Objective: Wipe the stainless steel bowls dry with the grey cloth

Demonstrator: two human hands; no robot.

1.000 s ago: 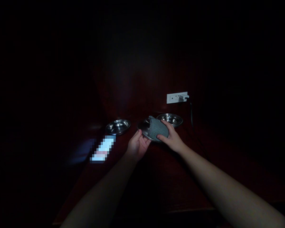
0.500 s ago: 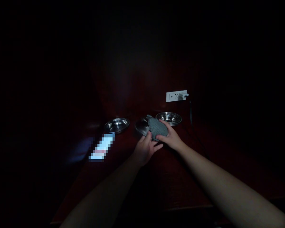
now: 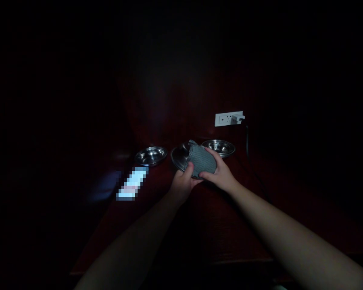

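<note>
The room is very dark. My left hand [image 3: 183, 183] grips the near edge of a round steel plate [image 3: 179, 155], thumb on top, holding it tilted above the dark red table [image 3: 205, 225]. My right hand [image 3: 219, 171] presses a bunched grey cloth [image 3: 202, 160] against the face of that plate, fingers wrapped round the cloth. Much of the plate is hidden behind the cloth and my hands.
A steel bowl [image 3: 150, 155] sits to the left and another steel dish [image 3: 219, 147] behind my right hand. A bright pixelated rectangle [image 3: 132, 183] lies at the left. A white wall socket [image 3: 228, 119] with a plugged-in charger and dark cable is on the back panel.
My left hand has shifted along the plate's near rim towards the cloth and closed its thumb over the edge. The cloth has slid slightly over the plate. The view has drifted a little.
</note>
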